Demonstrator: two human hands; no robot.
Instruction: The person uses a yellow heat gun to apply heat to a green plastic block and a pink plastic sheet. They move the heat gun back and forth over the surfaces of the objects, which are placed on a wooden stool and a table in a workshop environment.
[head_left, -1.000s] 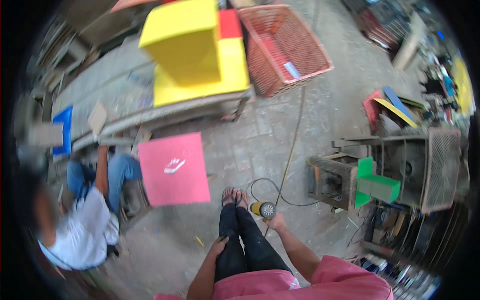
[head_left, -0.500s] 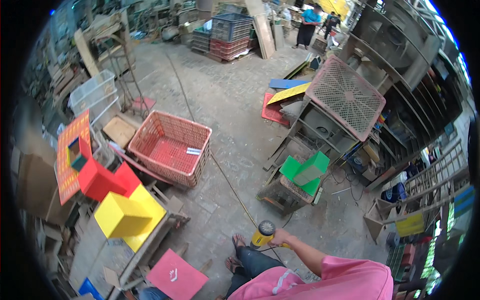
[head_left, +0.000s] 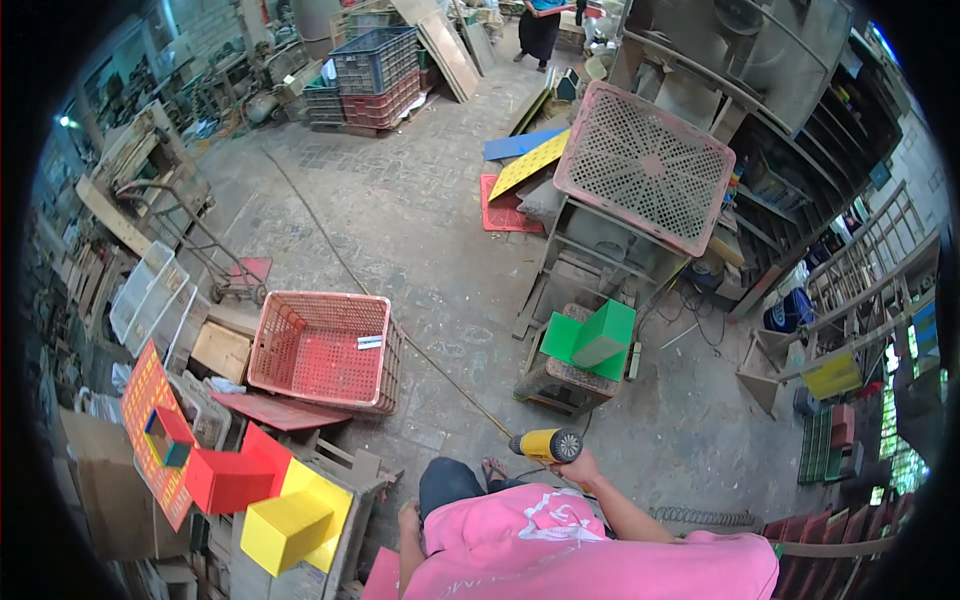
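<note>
My right hand (head_left: 582, 468) grips a yellow handheld power tool (head_left: 545, 445) just past my knee, its round grey nozzle facing the camera. A thin cable (head_left: 440, 375) runs from the tool across the concrete floor toward the back left. My left hand (head_left: 407, 520) shows only partly beside my dark trouser leg, close to the wooden bench edge; its fingers are hard to make out. A green folded plastic piece (head_left: 590, 338) rests on a low stool ahead of the tool. My pink shirt fills the lower middle.
A red mesh basket (head_left: 320, 350) stands to the left. Yellow (head_left: 288, 525) and red (head_left: 230, 480) boxes sit on a bench at lower left. A pink crate (head_left: 645, 165) tops a metal frame on the right. Another person (head_left: 540, 25) stands far back.
The view has swung up and to the right, away from the pink sheet and the seated person. My right hand keeps hold of the yellow tool.
</note>
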